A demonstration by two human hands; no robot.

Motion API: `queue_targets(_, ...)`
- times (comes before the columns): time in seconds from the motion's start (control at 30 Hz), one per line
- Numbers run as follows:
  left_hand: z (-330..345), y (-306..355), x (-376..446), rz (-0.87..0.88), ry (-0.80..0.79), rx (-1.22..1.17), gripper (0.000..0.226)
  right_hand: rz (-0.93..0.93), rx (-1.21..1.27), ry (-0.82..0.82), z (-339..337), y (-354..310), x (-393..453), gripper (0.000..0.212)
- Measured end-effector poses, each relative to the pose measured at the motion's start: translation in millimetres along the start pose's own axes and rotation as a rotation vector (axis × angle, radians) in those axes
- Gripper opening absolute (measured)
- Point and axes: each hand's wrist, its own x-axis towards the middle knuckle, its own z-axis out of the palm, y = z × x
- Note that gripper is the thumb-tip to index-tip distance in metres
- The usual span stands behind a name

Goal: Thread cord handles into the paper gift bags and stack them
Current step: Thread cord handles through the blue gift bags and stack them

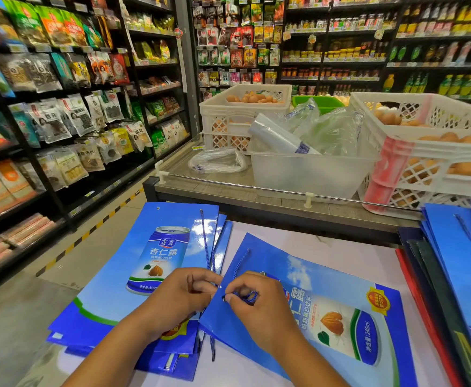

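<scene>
A flat blue paper gift bag [337, 311] with a drink-can print lies on the white table in front of me. My right hand [259, 308] pinches a blue cord [249, 296] at the bag's near-left corner, beside a small punched hole. My left hand [178, 300] grips that same corner edge of the bag, fingers curled. A loop of the cord [241, 261] runs up over the bag. To the left lies a stack of the same blue bags [133, 263], with loose blue cords [205, 241] across it.
More blue bags [457, 263] lean in a pile at the right, over dark and red sheets. Behind the table runs a grey counter [256, 202] carrying white egg crates [245, 118] and a clear tub [309, 174] of plastic bags. Stocked shop shelves stand on the left.
</scene>
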Motion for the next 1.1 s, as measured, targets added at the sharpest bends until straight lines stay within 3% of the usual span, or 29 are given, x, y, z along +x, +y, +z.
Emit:
queue_targets(0.3, 1, -1, 1, 0.020, -0.005, -0.021, 0.027, 0.006, -0.043, -0.028, -2, 1, -1, 0.017)
queue_targets(0.6, -7, -4, 7, 0.064, -0.119, 0.159, 0.026, -0.066, -0.091, -0.069, 1, 3, -3, 0.012)
queue_targets(0.73, -10, -11, 9, 0.106, -0.092, 0.235, 0.028, -0.116, -0.096, -0.118, 0, 1, -3, 0.012)
queue_targets(0.87, -10, -18, 6, 0.154, -0.061, 0.231, 0.018, -0.121, -0.095, -0.172, -7, 1, -1, 0.014)
queue_targets(1.1, -10, -10, -1, 0.171, -0.111, 0.165, 0.024, -0.089, -0.106, -0.275, -20, 3, -2, 0.013)
